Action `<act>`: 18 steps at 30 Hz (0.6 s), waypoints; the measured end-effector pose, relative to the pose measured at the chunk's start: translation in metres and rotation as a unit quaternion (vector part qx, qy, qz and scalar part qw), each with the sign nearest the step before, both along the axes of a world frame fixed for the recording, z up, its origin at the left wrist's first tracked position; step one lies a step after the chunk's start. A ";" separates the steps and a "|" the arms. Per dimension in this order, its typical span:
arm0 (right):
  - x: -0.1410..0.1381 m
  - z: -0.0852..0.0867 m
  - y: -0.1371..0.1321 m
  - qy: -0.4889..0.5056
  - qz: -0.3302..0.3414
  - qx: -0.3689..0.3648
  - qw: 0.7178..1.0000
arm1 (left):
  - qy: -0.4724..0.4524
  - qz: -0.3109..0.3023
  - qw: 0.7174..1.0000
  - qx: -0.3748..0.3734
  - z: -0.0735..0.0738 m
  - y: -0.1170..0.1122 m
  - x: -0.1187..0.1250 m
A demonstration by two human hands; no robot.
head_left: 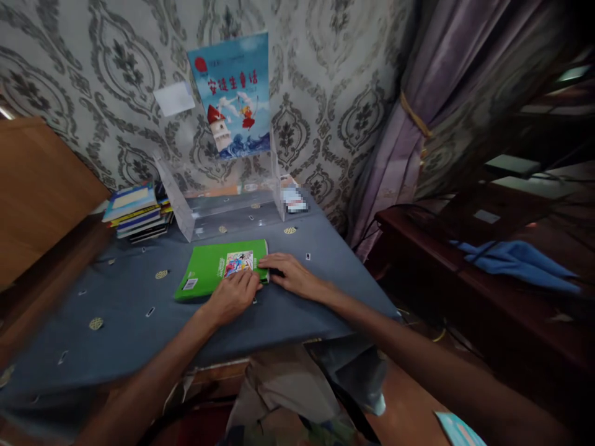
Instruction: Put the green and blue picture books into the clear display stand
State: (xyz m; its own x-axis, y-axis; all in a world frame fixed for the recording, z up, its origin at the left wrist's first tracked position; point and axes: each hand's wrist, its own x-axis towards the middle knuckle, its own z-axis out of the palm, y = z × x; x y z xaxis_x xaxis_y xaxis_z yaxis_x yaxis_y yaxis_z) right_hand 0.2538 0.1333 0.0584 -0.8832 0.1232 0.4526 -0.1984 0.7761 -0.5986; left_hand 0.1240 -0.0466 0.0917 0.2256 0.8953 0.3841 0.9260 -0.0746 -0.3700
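A green book (209, 263) with a colourful picture on its cover and a white barcode label lies on the cloth-covered table. My left hand (235, 296) bends over its near edge, with the fingers pressed together on the cover beside the picture. At the book's right edge, my right hand (292, 274) has its fingers on the cover and its thumb down by the edge. Both hands are closed on the book, and their fingertips are close together. Behind it stands a clear plastic stand (232, 214). A blue illustrated book (239, 99) is upright above that stand.
A stack of books (138, 214) sits at the back left of the table (116, 347). A white card (174, 99) shows beside the blue book. To the right are a tied purple curtain (390, 167) and a dark red wooden bench (465, 297) with a blue cloth (515, 263).
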 end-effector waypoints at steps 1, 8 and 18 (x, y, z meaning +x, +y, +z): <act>-0.007 0.002 0.005 0.009 -0.001 -0.011 1.000 | -0.009 0.013 1.000 0.011 0.007 0.003 -0.001; -0.038 0.027 0.029 0.016 -0.013 -0.280 0.960 | -0.220 0.075 0.966 0.115 0.094 0.005 -0.006; -0.032 0.082 0.019 0.068 0.007 -0.549 0.833 | -0.706 0.053 0.645 0.289 0.113 0.024 -0.063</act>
State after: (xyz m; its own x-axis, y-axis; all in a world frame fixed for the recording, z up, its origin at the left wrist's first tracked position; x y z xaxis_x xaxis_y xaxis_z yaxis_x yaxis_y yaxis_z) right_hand 0.2215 0.1525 0.1405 -0.8376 0.5196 0.1686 -0.3263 -0.2283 -0.9173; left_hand 0.0606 -0.0227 0.2047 -0.7642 0.4923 0.4166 0.3593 -0.2115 0.9089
